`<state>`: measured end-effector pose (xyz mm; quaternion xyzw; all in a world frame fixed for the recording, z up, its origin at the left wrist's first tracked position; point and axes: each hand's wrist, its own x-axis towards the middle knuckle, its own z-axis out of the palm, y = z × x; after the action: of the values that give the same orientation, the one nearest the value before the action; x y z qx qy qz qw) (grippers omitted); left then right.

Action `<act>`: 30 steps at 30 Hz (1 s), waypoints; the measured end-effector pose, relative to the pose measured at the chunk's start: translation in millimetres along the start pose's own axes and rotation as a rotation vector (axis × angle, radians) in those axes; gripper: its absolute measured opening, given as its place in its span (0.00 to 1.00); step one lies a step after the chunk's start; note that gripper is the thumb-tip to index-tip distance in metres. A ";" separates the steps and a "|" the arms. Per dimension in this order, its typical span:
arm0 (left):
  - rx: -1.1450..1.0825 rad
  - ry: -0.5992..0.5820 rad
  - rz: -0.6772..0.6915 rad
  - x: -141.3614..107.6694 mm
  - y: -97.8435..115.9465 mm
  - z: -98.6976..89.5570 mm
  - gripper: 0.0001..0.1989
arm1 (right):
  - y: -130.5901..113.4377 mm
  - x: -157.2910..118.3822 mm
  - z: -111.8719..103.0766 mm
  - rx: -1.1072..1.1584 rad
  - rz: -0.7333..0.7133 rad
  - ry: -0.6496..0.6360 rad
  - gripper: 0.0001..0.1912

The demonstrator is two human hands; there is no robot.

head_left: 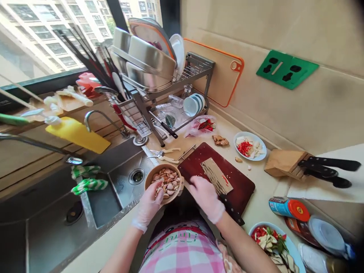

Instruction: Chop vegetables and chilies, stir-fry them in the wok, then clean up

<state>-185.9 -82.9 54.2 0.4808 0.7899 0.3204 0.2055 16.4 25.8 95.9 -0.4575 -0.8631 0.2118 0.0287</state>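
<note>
A tan round basket [182,182] full of clams [169,182] stands at the counter's near edge, beside the sink. My left hand [150,203], in a clear thin glove, reaches over its left rim, with thumb and fingers closed around a clam among the others. My right hand [207,199], gloved too, is just right of the basket by the near edge of the dark red cutting board [241,185]. Its fingers are curled; whatever they hold is hidden. On the board lies a cleaver [216,176] with red chili bits on its patterned blade.
The sink [113,193] lies left. Behind are kitchen scissors [165,154] and a loaded dish rack [199,64]. Ginger [220,140] and a plate of chopped chili [265,146] stand beyond the board. Rightward are a knife block [284,163], jars [288,208] and a vegetable plate [295,246].
</note>
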 end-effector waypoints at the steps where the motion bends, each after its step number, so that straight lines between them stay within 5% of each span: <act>1: 0.000 -0.003 0.018 2.3 1.9 1.2 0.21 | 23.5 -17.1 -4.3 -0.030 0.114 0.046 0.10; 4: -0.015 -0.039 0.128 13.2 12.7 10.1 0.20 | 79.6 -63.3 0.6 -0.192 0.470 0.109 0.12; 7: -0.028 -0.145 0.300 27.8 30.8 21.4 0.17 | 103.1 -82.4 20.4 -0.294 0.564 0.040 0.11; 12: -0.029 -0.326 0.530 45.9 63.6 31.6 0.14 | 96.7 -84.1 38.3 -0.235 0.602 0.086 0.08; 18: -0.040 -0.451 0.711 53.3 111.3 61.9 0.10 | 68.4 -124.4 40.6 -0.204 0.696 0.165 0.07; 23: 0.069 -0.578 0.864 63.7 180.8 117.5 0.07 | 76.5 -125.6 19.8 -0.233 0.664 0.228 0.07; 30: 0.107 -0.537 0.821 119.8 262.8 199.6 0.02 | 149.6 -67.2 -40.9 -0.199 0.580 0.292 0.09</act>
<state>51.2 172.8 95.4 0.8277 0.4700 0.1986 0.2336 181.7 59.3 84.2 -0.7102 -0.7002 0.0578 0.0458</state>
